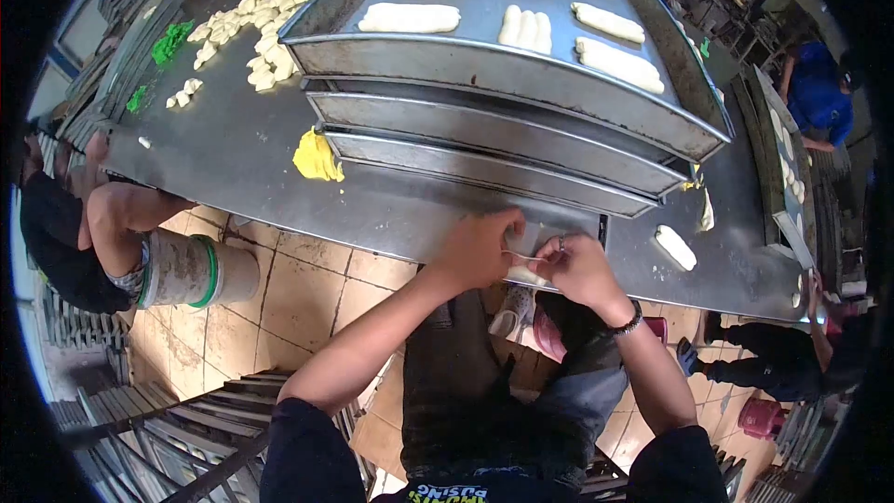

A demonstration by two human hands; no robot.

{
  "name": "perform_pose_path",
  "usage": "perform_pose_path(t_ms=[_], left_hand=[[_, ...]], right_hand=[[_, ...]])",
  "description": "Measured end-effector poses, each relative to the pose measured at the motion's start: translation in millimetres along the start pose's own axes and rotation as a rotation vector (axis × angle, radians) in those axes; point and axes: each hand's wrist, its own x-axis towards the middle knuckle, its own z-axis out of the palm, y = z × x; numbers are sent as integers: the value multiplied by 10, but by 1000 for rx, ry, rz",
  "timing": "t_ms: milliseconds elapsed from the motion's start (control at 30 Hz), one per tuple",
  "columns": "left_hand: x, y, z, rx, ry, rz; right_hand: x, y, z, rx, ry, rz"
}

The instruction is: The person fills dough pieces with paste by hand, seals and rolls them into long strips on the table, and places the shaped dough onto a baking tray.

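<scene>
At the front edge of the metal table, my left hand and my right hand face each other with fingers closed. Between them is a small pale piece of dough, pinched at both ends. The fingers hide part of it. Just beyond my hands stands a stack of metal trays. On the top tray lie several shaped dough pieces, among them a long dough roll and a ridged dough piece. To the right of my right hand, a single dough roll rests on the table.
Many small dough pieces cover the far left of the table. Yellow soft stuff sits by the trays' left corner, and green stuff farther left. Another tray stands at right. A person in blue and others are around the table.
</scene>
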Motion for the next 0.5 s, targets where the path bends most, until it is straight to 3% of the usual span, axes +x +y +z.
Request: perform_pose_path(t_ms=[33,100,233,267,333,367,500], left_hand=[[24,-33,36,-5,-2,-10],[80,-102,109,252,198,93],[15,-112,38,283,189,32],[3,-135,-24,303,152,36],[22,-149,-110,339,135,61],[11,-158,-115,366,129,92],[-9,-253,-125,351,138,160]], right_hand=[[44,64,6,1,-11,4],[152,210,11,-150,191,-353],[132,350,34,-316,378,-486],[160,418,16,-323,378,-498],[244,504,-29,83,118,-278],[223,315,-104,42,73,-175],[237,341,-34,-78,186,-224]])
